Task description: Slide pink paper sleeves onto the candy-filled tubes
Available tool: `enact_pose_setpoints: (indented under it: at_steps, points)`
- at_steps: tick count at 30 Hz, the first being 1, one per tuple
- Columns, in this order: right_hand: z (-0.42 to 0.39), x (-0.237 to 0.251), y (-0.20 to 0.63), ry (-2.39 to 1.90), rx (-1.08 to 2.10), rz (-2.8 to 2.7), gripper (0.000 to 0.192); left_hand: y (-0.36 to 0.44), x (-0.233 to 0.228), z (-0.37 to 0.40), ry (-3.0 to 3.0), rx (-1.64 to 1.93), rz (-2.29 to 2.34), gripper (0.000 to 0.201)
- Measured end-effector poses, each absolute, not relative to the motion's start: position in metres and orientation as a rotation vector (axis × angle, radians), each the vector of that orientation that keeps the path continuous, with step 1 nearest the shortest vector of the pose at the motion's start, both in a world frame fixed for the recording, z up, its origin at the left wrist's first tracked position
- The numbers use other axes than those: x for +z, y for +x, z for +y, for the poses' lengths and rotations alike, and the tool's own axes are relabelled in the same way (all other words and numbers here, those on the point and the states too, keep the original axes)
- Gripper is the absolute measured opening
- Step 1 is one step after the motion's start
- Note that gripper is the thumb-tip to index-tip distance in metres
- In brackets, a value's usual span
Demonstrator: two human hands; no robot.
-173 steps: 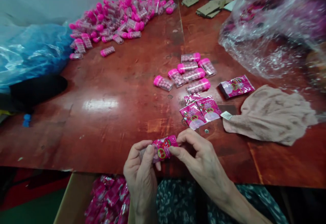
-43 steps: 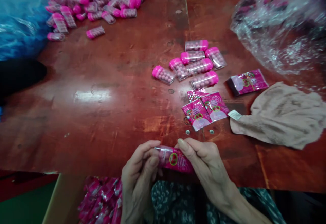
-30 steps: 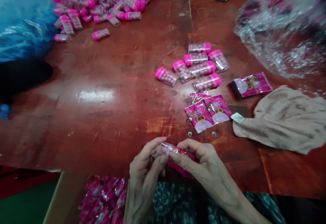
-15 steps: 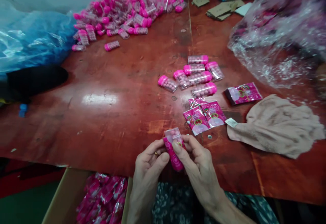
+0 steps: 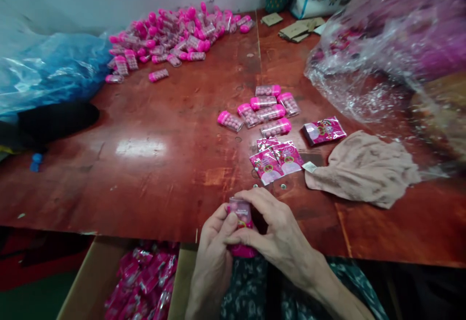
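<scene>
At the table's near edge, both my hands hold a small candy bottle [image 5: 240, 209] with a pink printed sleeve around it. Its clear end points away from me and its pink cap towards me. My left hand [image 5: 213, 244] pinches the left side, thumb on the front. My right hand [image 5: 278, 227] curls over the far end, its thumb across the sleeve; part of the bottle is hidden by these fingers. Just beyond lie a few flat pink printed sleeves [image 5: 267, 164] and several pink-capped bottles [image 5: 275, 127] filled with pink balls.
A stack of sleeves [image 5: 324, 129] sits beside a beige cloth [image 5: 360, 169]. A heap of bottles [image 5: 171, 33] lies at the back. Plastic bags flank the table, blue [image 5: 54, 67] left, clear [image 5: 349, 77] right. Below the edge, a cardboard box [image 5: 87, 281] holds pink packets.
My right fingers have moved up over the bottle's clear end, and its thumb now lies lower across the sleeve. The bottle is nearer to me and more upright. The view has shifted slightly.
</scene>
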State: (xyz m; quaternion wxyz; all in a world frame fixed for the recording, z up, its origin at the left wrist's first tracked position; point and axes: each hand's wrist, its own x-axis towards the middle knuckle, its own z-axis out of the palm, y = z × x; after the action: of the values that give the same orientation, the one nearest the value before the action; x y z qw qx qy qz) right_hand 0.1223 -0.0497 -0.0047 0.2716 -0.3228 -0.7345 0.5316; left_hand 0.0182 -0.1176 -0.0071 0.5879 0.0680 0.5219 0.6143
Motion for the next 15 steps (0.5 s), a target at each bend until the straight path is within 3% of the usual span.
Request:
enact_pose_setpoints:
  at_steps: [3, 12, 15]
  points:
    - [-0.0493, -0.0031, 0.1233, -0.848, 1.443, -1.999, 0.041, 0.0179, -0.0061, -0.1187, 0.129, 1.429, 1.235, 0.014]
    - [-0.0522, -0.0080, 0.1184, -0.802, 1.444, -2.008, 0.019, 0.0141, -0.0070, -0.1180, 0.107, 1.428, 1.213, 0.008]
    - [-0.0560, -0.0110, 0.1147, -0.806, 1.467, -1.936, 0.021, 0.0107, -0.0083, -0.1167, 0.108, 1.431, 1.222, 0.007]
